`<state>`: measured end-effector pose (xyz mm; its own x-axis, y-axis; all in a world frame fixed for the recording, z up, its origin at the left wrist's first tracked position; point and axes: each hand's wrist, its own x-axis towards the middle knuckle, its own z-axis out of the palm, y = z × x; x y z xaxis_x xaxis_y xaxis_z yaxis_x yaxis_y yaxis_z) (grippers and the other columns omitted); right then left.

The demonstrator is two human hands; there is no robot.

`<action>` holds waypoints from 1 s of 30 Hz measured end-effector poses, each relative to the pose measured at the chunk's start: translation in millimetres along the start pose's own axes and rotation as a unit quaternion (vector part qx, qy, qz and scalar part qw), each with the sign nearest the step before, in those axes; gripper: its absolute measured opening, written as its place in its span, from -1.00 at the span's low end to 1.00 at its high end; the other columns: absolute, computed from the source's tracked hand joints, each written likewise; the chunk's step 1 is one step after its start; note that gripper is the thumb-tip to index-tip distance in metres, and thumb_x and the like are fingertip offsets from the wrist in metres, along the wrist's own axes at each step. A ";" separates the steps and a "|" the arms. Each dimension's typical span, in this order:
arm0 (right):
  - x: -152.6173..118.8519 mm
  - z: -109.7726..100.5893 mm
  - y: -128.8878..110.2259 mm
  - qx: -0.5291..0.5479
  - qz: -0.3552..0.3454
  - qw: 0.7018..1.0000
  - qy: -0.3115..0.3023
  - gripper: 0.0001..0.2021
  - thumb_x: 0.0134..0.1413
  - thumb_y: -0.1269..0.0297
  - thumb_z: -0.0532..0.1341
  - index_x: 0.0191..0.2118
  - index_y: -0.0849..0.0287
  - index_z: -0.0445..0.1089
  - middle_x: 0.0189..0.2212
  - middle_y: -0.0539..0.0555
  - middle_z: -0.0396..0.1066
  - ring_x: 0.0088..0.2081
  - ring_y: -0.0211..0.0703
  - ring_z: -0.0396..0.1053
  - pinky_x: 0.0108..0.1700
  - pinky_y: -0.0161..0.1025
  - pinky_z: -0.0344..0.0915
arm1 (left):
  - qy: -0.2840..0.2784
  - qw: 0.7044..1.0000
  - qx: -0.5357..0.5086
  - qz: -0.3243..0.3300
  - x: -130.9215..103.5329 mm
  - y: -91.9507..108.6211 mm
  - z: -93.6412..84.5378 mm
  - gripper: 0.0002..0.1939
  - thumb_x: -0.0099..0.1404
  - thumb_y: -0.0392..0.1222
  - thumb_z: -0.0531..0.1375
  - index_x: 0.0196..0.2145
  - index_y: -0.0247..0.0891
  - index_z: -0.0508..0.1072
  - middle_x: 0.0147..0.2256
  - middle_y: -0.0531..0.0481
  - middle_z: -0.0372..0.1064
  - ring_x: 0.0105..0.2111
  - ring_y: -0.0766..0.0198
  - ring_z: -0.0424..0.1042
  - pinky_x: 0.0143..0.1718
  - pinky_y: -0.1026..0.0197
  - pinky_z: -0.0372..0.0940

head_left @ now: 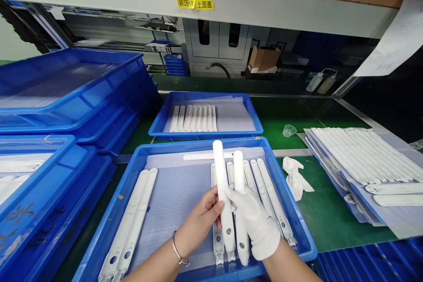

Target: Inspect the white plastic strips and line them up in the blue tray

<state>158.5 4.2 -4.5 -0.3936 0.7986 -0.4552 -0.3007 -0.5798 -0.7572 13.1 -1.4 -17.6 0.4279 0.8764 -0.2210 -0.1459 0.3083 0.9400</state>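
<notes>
Two smooth white strips are held upright above a blue tray [139,155]. My bare left hand [209,209], with a bangle at the wrist, pinches the left white strip [219,163]. My right hand [249,211], in a white glove, is closed around the right white strip [239,169], and its fingertips also touch the left one. Beneath them, several white strips with clear ends [269,185] lie in the tray's right side. Two more strips [132,216] rest at its left, and one strip [198,156] lies crosswise at the back.
Behind stands a smaller blue tray [205,135] with several strips. Stacked blue trays [79,110] fill the left. At right are a crumpled white cloth [295,178], a clear cup [289,131] and a pile of white strips [366,154]. A shelf beam [247,6] crosses above.
</notes>
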 end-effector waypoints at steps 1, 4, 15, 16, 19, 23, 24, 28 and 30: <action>0.5 0.3 0.7 -0.003 0.006 1.000 0.011 -0.49 -0.03 -0.14 0.24 -0.51 0.35 0.42 -0.69 0.11 0.37 -0.67 -0.19 0.36 -0.66 -0.36 0.27 | -0.003 1.000 0.005 0.002 0.0 -0.4 0.1 -0.49 0.32 0.05 0.14 0.13 -0.24 0.24 -0.43 0.08 0.23 -0.52 0.39 0.23 -0.48 0.32 0.24; 2.4 0.0 3.4 -0.004 0.011 1.000 0.017 -0.46 -0.04 -0.17 0.23 -0.53 0.35 0.41 -0.70 0.11 0.36 -0.69 -0.20 0.35 -0.69 -0.37 0.25 | -0.007 1.000 0.018 0.004 0.0 -1.9 0.5 -0.50 0.33 0.05 0.12 0.13 -0.25 0.24 -0.43 0.08 0.22 -0.52 0.39 0.22 -0.49 0.32 0.25; -6.6 6.4 -7.7 -0.005 -0.045 0.999 -0.023 -0.56 0.00 -0.04 0.22 -0.53 0.33 0.41 -0.68 0.14 0.40 -0.68 -0.18 0.36 -0.67 -0.35 0.28 | -0.014 1.000 -0.010 -0.010 0.3 2.4 2.8 -0.47 0.29 0.07 0.16 0.11 -0.27 0.27 -0.46 0.09 0.22 -0.56 0.41 0.19 -0.52 0.34 0.19; -4.8 4.7 -5.1 -0.003 -0.033 0.999 -0.018 -0.55 0.00 -0.05 0.22 -0.53 0.33 0.41 -0.69 0.14 0.39 -0.67 -0.18 0.36 -0.65 -0.34 0.29 | -0.015 1.000 -0.009 -0.011 0.2 1.5 2.7 -0.47 0.29 0.07 0.16 0.11 -0.27 0.27 -0.46 0.09 0.22 -0.56 0.41 0.19 -0.52 0.34 0.20; 0.7 -1.1 3.0 0.006 -0.003 1.000 -0.012 -0.50 0.03 -0.08 0.18 -0.58 0.35 0.40 -0.72 0.14 0.36 -0.68 -0.19 0.35 -0.64 -0.33 0.31 | -0.026 0.999 -0.012 -0.014 -0.6 -1.3 1.9 -0.47 0.29 0.07 0.16 0.12 -0.25 0.26 -0.45 0.08 0.23 -0.56 0.41 0.21 -0.53 0.34 0.20; 0.0 -5.3 3.9 0.014 -0.044 0.997 -0.057 -0.59 0.06 0.00 0.18 -0.42 0.34 0.44 -0.69 0.11 0.39 -0.64 -0.16 0.38 -0.58 -0.29 0.34 | -0.038 0.998 -0.045 -0.027 -1.7 -2.4 1.3 -0.45 0.30 0.08 0.15 0.15 -0.23 0.23 -0.47 0.09 0.23 -0.59 0.44 0.18 -0.56 0.36 0.14; -1.1 -5.5 2.7 0.017 -0.056 0.996 -0.071 -0.62 0.06 0.02 0.20 -0.36 0.33 0.44 -0.67 0.09 0.40 -0.62 -0.16 0.38 -0.56 -0.28 0.35 | -0.036 0.998 -0.052 -0.030 -1.4 -2.4 1.5 -0.45 0.30 0.08 0.15 0.15 -0.23 0.23 -0.47 0.09 0.23 -0.59 0.44 0.17 -0.56 0.36 0.12; -2.0 -4.5 -0.6 0.028 -0.072 0.993 -0.094 -0.61 0.02 0.03 0.25 -0.26 0.34 0.42 -0.67 0.05 0.38 -0.64 -0.18 0.36 -0.56 -0.30 0.30 | -0.016 0.997 -0.069 -0.035 1.2 -1.8 2.1 -0.43 0.27 0.08 0.19 0.15 -0.22 0.25 -0.47 0.08 0.24 -0.59 0.44 0.17 -0.57 0.37 0.10; 0.1 -3.9 -0.1 0.034 -0.054 0.995 -0.080 -0.60 0.00 0.02 0.26 -0.27 0.34 0.42 -0.68 0.03 0.36 -0.66 -0.21 0.33 -0.58 -0.32 0.26 | 0.008 0.997 -0.066 -0.029 0.2 0.3 0.7 -0.42 0.23 0.11 0.21 0.13 -0.21 0.29 -0.46 0.06 0.27 -0.57 0.40 0.19 -0.56 0.36 0.15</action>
<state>161.9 5.0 -6.3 -0.4869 0.8241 -0.2894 -0.4045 -0.5064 -0.7616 13.8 -1.4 -17.3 0.4241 0.8615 -0.2792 -0.2386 0.4038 0.8832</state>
